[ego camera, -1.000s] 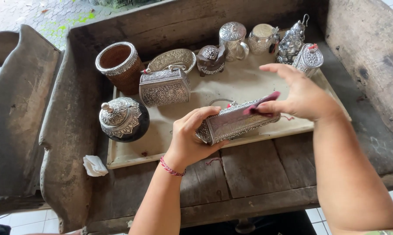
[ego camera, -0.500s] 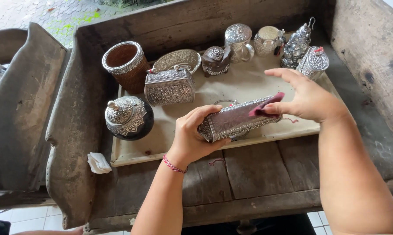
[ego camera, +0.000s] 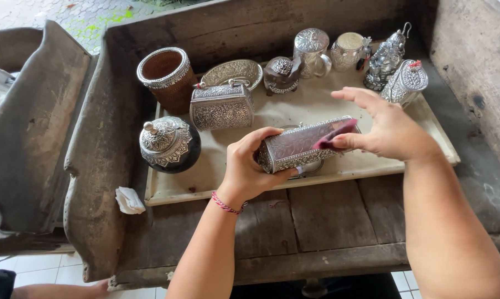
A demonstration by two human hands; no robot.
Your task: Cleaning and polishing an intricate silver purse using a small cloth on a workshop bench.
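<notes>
Hands (ego camera: 316, 155) around silver box (ego camera: 294, 148)

Two hands are in view, the left hand (ego camera: 250, 166) and the right hand (ego camera: 385, 130). Two embossed silver boxes show: one held (ego camera: 299, 147), one standing with a handle (ego camera: 221, 108). There is one silver-rimmed basket cup (ego camera: 166, 77), one oval silver dish (ego camera: 231, 72), one round lidded jar (ego camera: 168, 144), one silver mug (ego camera: 312, 51), one tray (ego camera: 233, 182) and one crumpled white scrap (ego camera: 129, 199).
</notes>
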